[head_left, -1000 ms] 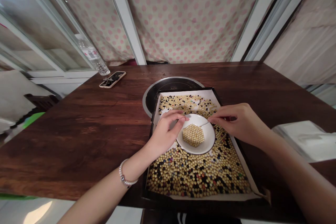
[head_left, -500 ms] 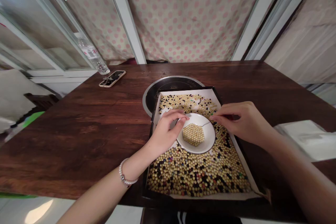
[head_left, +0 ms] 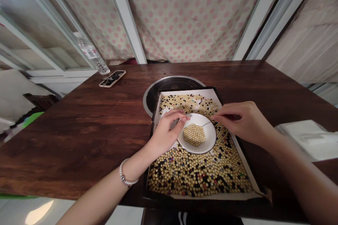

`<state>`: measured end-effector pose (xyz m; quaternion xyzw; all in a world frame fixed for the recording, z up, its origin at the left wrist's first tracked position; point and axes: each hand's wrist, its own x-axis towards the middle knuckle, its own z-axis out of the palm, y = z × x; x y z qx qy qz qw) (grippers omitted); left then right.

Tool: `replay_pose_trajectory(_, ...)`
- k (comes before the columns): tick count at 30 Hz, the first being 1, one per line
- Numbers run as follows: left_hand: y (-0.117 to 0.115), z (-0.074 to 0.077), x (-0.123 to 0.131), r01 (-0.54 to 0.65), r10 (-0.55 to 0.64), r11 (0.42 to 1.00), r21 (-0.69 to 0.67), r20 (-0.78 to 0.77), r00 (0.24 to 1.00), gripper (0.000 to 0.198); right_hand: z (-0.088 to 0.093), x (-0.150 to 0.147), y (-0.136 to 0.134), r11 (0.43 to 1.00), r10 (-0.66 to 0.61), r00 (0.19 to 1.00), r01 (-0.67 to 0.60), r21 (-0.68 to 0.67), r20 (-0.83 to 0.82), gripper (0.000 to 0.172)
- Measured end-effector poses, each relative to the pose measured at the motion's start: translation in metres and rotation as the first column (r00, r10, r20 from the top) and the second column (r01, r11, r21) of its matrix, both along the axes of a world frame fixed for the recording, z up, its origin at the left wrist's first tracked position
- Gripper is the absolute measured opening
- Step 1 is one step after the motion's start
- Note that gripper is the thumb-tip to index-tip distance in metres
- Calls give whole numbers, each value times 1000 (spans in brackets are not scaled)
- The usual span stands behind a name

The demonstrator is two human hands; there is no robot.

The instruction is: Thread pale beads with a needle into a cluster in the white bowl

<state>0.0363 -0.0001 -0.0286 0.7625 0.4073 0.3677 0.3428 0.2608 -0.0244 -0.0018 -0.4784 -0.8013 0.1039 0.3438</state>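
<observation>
A black tray (head_left: 146, 179) lined with white paper holds several cream, black and coloured beads (head_left: 198, 174). On the beads stands a white bowl (head_left: 210, 140) with a hexagonal piece of woven cream beads (head_left: 194, 134) in it. My left hand (head_left: 166, 133) rests at the bowl's left rim, fingers curled and pinched together near the rim. My right hand (head_left: 244, 121) is at the bowl's upper right, fingers pinched on a thin needle or wire (head_left: 206, 124) that reaches toward the beadwork.
The tray lies on a dark wooden table (head_left: 79, 133), partly over a round inset burner (head_left: 158, 88). A phone (head_left: 112, 78) and a plastic bottle (head_left: 91, 54) are at the far left. White plastic bags (head_left: 306, 137) lie at the right edge.
Both hands stay almost still at the bowl. The right hand has shifted slightly up and left; the view has drifted a little.
</observation>
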Motion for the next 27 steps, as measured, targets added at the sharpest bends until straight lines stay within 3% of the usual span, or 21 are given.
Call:
replay_pose_trajectory(21, -1, 4, 1, -27, 28, 999, -31, 27, 999, 32, -1, -5, -2, 988, 37, 999, -38, -147, -9, 20)
replay_pose_trajectory(27, -5, 7, 1, -8, 7, 999, 54, 25, 1000, 20, 1, -11, -6, 971, 44, 983, -84, -223, -177, 20)
